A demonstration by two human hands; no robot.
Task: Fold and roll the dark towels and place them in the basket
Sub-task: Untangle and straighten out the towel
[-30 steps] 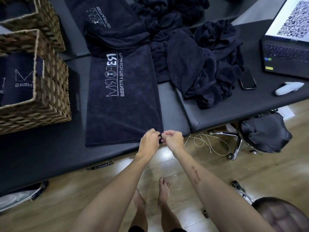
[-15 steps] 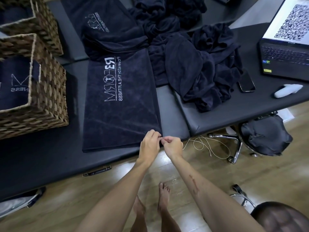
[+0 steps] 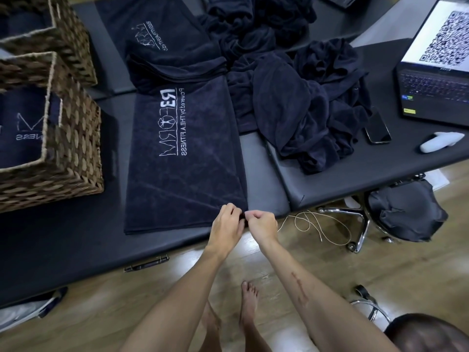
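Over on the left sits the woven basket (image 3: 73, 148), with a dark towel already inside it showing white letters, and a second basket (image 3: 63, 26) just behind it. Next along, the folded towel (image 3: 182, 161) lies flat on the black padded table (image 3: 63, 237), its long axis running away from the person, logo side up, its far end touching a stack of folded towels (image 3: 167, 47). Both hands meet at its near right corner: the left hand (image 3: 226, 226) has its fingers curled onto the hem, and the right hand (image 3: 262, 224) pinches the same corner just beside it, fingertips nearly touching. So the whole length of cloth stretches ahead and to the left of the hands, with the left hand the nearer one to the rest of the near edge. To my eye a roll would have to start at this near edge and travel away along the long axis, which calls for the hands to spread out along the hem first. Further right lies a heap of loose dark towels (image 3: 304, 105), then a phone (image 3: 377, 128), a white device (image 3: 440, 144) and an open laptop (image 3: 436, 80)
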